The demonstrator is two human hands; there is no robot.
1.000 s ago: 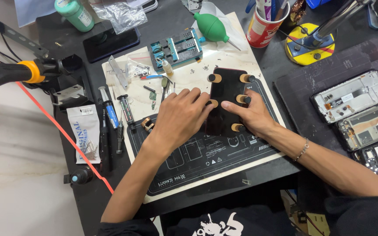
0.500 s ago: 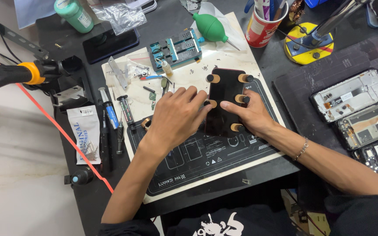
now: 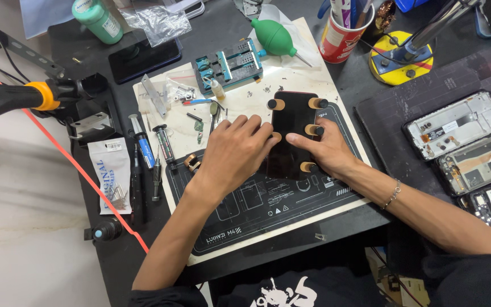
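- My left hand (image 3: pixel 235 152) lies palm-down with fingers spread, pressing the left edge of the flat black rectangular phone (image 3: pixel 292 133); that grip is open, not closed round anything.
- My right hand (image 3: pixel 324 149) presses the phone's right edge, fingers flat, also clasping nothing. The phone lies between both grips, on the black printed work mat (image 3: pixel 268 210).
- I count five small tan spring clamps with black tips on the phone's edges that I can see: the top left one (image 3: pixel 275 104), three along the right side, and one partly under my left fingertips. More may hide beneath the hands.
- Risk: uneven pressure from either grip could, I judge, shift the phone under its clamps, or pop one off sideways.
- Risk: the loose small screws and parts (image 3: pixel 180 91) just beyond my left grip could scatter if that wrist sweeps outward.
- Risk: pressing hard on the centre could crack the panel.
- To the right of my right grip, well apart, three opened phone bodies lie at the bench edge, the uppermost a grey frame (image 3: pixel 454 125).
- Beyond the grips: one green rubber blower bulb (image 3: pixel 274 37), one red cup of tools (image 3: pixel 341 34), one teal metal holding jig (image 3: pixel 228 63).
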